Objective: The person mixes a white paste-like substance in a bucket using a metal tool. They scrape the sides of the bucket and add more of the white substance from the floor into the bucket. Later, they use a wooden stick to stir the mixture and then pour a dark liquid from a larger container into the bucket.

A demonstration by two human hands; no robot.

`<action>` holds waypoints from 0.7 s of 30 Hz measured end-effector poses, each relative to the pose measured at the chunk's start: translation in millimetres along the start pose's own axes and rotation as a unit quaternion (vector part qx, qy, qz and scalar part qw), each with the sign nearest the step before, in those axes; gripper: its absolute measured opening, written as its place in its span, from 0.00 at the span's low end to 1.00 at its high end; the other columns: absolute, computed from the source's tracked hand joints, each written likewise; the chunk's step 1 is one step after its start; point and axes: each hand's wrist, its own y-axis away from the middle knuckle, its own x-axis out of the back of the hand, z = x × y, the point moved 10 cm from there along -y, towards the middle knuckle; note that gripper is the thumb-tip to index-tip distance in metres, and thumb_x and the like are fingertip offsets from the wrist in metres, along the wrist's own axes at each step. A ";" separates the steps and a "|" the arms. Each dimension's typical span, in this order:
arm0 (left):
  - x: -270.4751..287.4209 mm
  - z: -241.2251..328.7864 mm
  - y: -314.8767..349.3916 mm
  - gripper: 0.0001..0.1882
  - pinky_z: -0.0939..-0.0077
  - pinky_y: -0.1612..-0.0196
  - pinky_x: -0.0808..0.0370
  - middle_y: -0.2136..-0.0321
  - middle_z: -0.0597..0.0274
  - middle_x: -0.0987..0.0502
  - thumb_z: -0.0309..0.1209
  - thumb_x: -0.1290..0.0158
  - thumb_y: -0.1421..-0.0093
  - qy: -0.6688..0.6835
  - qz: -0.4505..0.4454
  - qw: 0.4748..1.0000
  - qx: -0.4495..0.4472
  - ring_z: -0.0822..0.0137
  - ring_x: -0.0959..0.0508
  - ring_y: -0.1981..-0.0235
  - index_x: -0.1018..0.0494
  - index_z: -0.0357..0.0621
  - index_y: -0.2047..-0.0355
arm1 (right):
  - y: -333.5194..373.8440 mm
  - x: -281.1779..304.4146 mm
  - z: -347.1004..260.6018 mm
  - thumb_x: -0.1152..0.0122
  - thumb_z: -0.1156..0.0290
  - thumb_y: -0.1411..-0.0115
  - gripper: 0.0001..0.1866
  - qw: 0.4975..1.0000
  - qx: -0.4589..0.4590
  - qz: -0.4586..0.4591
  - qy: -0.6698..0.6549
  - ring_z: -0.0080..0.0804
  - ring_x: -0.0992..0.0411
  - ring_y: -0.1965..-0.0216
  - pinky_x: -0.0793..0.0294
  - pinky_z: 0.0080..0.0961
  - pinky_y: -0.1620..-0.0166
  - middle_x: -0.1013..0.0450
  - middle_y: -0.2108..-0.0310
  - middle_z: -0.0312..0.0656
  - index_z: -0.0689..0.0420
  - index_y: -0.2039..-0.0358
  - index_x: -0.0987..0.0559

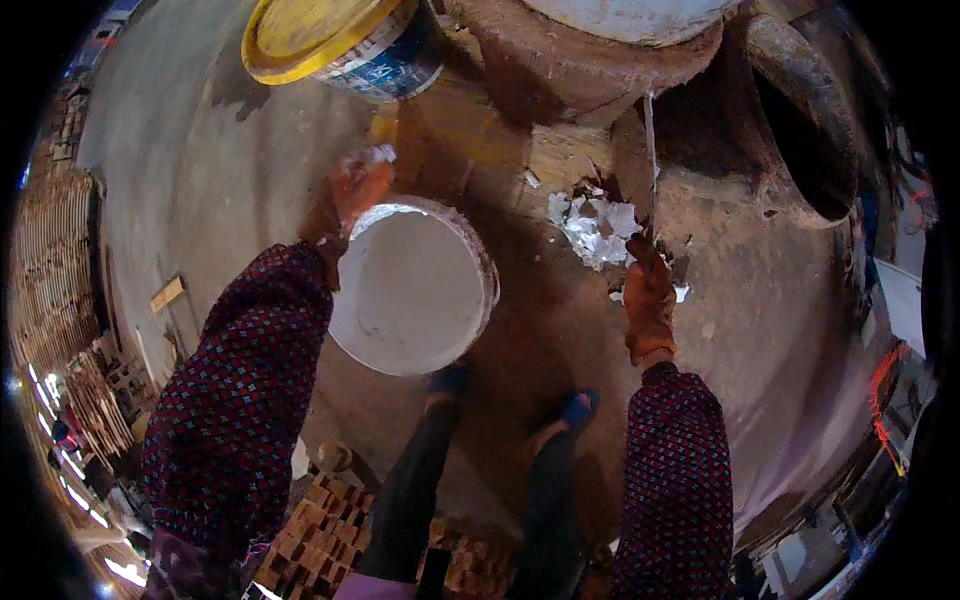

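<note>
My left hand (358,190), in an orange glove and slightly blurred, is at the far left rim of a white bucket (482,250). A small white piece (381,153) shows at its fingertips. Pale, smooth material (405,290) fills the bucket's inside. To the right, my right hand (650,300), also gloved in orange, reaches down to a heap of crumpled white flakes (597,228) on the ground. Its fingers are curled at the heap's edge; what they grip, if anything, is hidden. A thin white-streaked strip (651,140) runs from the large vessel down toward these fingers.
A yellow-lidded bucket (318,40) stands at the far left. Beyond the flakes is a large brown vessel (590,60) with a pale top, and right of it a wide hollow pipe-like form (805,120). Stacked bricks (315,530) lie near my legs; a red cord (878,400) hangs at right.
</note>
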 end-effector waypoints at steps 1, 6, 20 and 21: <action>8.0 -16.2 -6.4 0.25 0.75 0.57 0.26 0.51 0.58 0.28 0.41 0.51 0.36 0.070 0.028 0.993 0.088 0.69 0.23 0.61 0.35 0.41 0.42 | -1.0 8.4 -8.1 0.52 0.66 0.35 0.14 0.998 0.058 0.013 0.019 0.33 0.29 0.53 0.31 0.30 0.49 0.26 0.54 0.41 0.56 0.53 0.24; 51.8 23.3 26.3 0.29 0.62 0.42 0.33 0.44 0.53 0.32 0.46 0.58 0.33 0.168 0.086 0.980 -0.066 0.59 0.28 0.47 0.37 0.34 0.42 | 5.1 26.2 -4.7 0.55 0.66 0.34 0.16 1.000 -0.001 0.007 0.013 0.31 0.31 0.50 0.35 0.30 0.45 0.27 0.52 0.42 0.56 0.50 0.25; -74.2 175.4 282.3 0.31 0.55 0.37 0.40 0.39 0.53 0.37 0.52 0.60 0.34 0.835 -0.064 0.539 0.090 0.53 0.37 0.39 0.40 0.44 0.39 | 210.4 111.5 -143.6 0.49 0.65 0.37 0.14 0.985 -0.099 -0.116 0.083 0.30 0.29 0.62 0.30 0.28 0.58 0.25 0.64 0.43 0.57 0.55 0.23; -65.0 169.8 300.9 0.29 0.56 0.37 0.39 0.38 0.55 0.38 0.49 0.60 0.33 0.803 -0.004 0.590 0.087 0.53 0.38 0.38 0.43 0.47 0.37 | 218.1 113.7 -165.1 0.48 0.65 0.37 0.13 0.984 -0.090 -0.129 0.090 0.29 0.29 0.63 0.30 0.28 0.59 0.25 0.65 0.43 0.57 0.56 0.23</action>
